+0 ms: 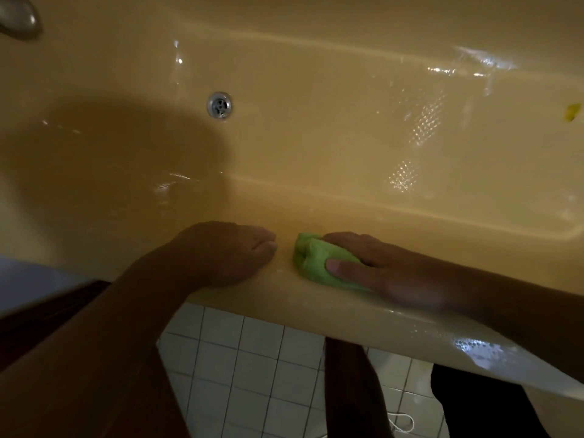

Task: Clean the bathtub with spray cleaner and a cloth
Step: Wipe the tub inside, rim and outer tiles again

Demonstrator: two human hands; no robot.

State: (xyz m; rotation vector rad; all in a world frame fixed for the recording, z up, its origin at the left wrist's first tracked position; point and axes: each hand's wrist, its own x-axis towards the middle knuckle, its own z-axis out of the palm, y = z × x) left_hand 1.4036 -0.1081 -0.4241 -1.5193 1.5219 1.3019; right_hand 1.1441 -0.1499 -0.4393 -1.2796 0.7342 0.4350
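While the left hand (227, 254) rests loose on the bathtub (268, 300) rim, the right hand (379, 270) pinches the green cloth (311, 259), just beside it.

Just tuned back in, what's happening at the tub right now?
A person is leaning over the yellow bathtub and working on its near rim. The right hand holds a bunched green cloth pressed against the rim, thumb on the cloth's near side. The left hand rests on the rim just beside the cloth, holding nothing. The tub's inside shows a wet sheen, mostly to the right of the drain. No spray bottle is in view.
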